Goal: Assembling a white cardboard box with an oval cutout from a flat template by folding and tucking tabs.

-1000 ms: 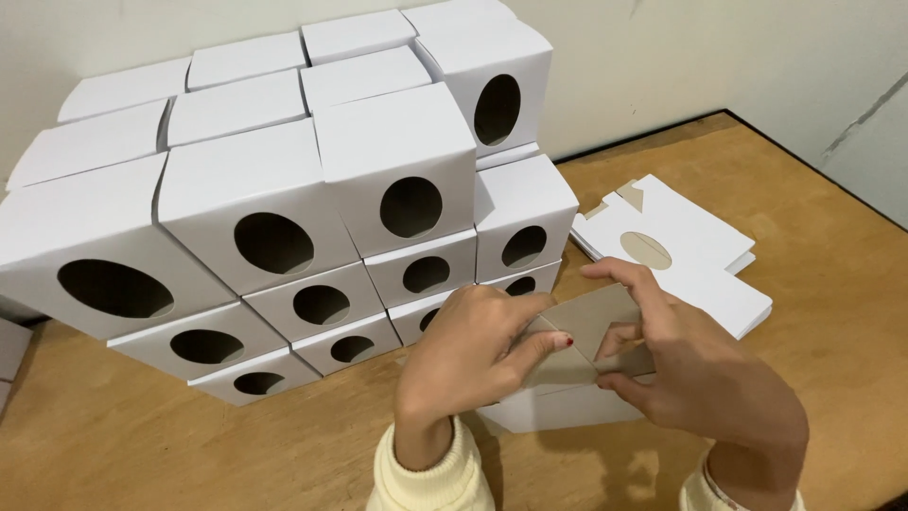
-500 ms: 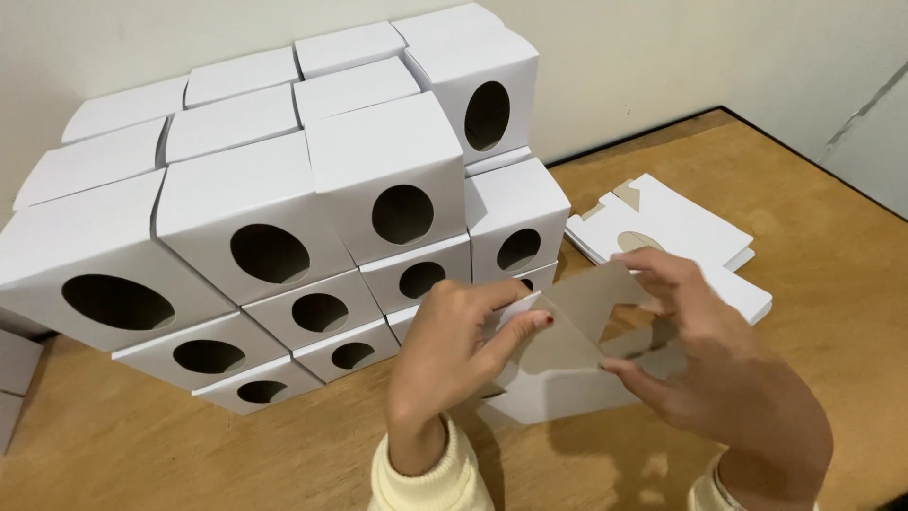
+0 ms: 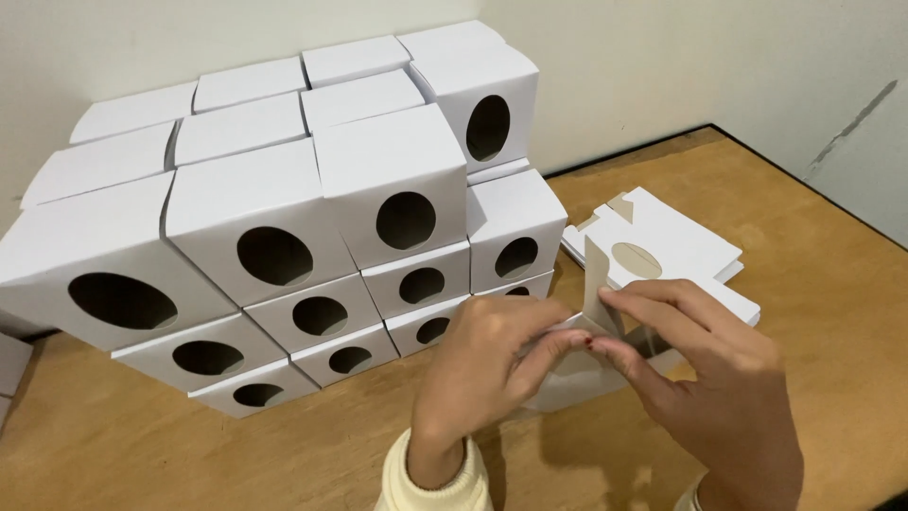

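Note:
My left hand (image 3: pixel 487 374) and my right hand (image 3: pixel 705 374) both grip a partly folded white cardboard box (image 3: pixel 582 374) just above the wooden table (image 3: pixel 832 284). One flap (image 3: pixel 598 284) of it stands upright between my fingertips. Most of the box is hidden behind my fingers. Behind my right hand lies a stack of flat white box blanks (image 3: pixel 676 246) with a round cut-out. To the left of my hands rises a wall of assembled white boxes (image 3: pixel 284 227), each with a round hole in its front.
The stacked boxes fill the left and middle of the table up to the pale wall (image 3: pixel 662 66). The table's dark right edge (image 3: pixel 813 189) runs diagonally at the right. Another white piece (image 3: pixel 11 364) shows at the far left edge.
The view has shifted, so the stack sits further right. My hands have folded the cardboard: the brown inner panel seen earlier is turned away and a white flap now stands upright.

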